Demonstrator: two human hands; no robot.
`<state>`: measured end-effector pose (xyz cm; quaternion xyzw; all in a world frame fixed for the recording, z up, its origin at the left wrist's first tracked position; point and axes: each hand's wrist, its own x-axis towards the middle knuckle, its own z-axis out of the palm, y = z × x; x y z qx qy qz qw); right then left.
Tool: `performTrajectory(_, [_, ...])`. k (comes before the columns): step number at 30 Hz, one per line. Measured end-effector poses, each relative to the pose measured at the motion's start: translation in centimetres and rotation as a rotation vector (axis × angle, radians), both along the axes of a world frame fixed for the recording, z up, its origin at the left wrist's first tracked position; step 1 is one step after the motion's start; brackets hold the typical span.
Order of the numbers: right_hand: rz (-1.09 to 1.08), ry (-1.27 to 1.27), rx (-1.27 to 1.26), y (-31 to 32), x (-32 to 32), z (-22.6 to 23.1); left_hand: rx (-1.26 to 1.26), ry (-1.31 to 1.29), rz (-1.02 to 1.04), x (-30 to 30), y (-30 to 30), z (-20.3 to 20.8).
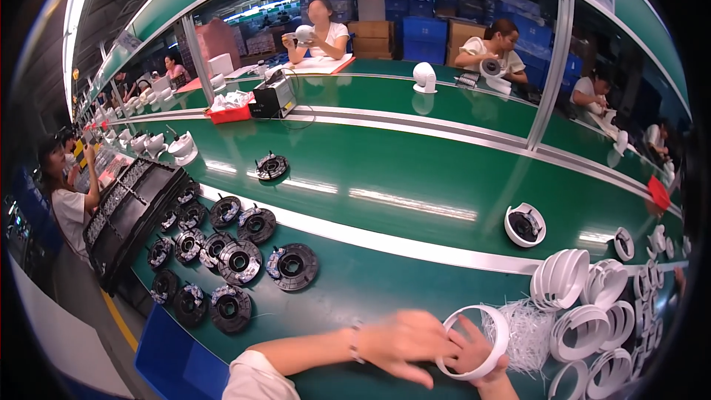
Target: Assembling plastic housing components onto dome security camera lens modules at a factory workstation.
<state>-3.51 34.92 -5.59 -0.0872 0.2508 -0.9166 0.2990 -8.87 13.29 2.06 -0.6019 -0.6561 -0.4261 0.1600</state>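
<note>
My right hand (471,347) holds a white plastic ring-shaped housing (501,341), with its fingers inside the ring and part of the hand round the outer rim at the lower right. Reaching across from the left, my left hand (404,341) is slightly blurred, its thumb stretched out and its fingertips at the ring's left side. Nothing shows in its grasp. Beside the ring lies a heap of thin white plastic strips (524,333).
Stacked white rings (559,279) stand at the right. Several round black parts with wires (239,261) lie at the left, near a black tray (133,207) and a blue bin (174,355). Beyond the white rail, a white-rimmed black part (525,225) sits on the green belt. Co-workers sit opposite.
</note>
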Motion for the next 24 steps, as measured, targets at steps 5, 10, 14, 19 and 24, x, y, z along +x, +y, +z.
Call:
performTrajectory(5, [-0.071, -0.004, 0.002, 0.9, 0.2, 0.8, -0.439, -0.125, 0.816, -6.3, -11.6, 1.4])
performTrajectory(10, [-0.046, 0.033, 0.024, 0.5, 0.6, 1.5, -1.006, -0.452, 0.987, -6.9, -19.9, -1.4])
performTrajectory(14, [-0.131, 0.091, 0.089, 0.5, 1.0, 1.3, -0.997, -0.38, 0.933, -6.5, -19.2, -3.7])
performTrajectory(19, [-0.312, 0.126, 0.238, -0.1, 0.9, 1.1, -0.763, -0.303, 0.895, -7.5, -16.6, -2.2])
performTrajectory(24, [-0.531, 0.36, 0.461, 0.6, 0.4, 1.7, -0.243, -0.08, 0.924, -8.1, -9.3, -0.2])
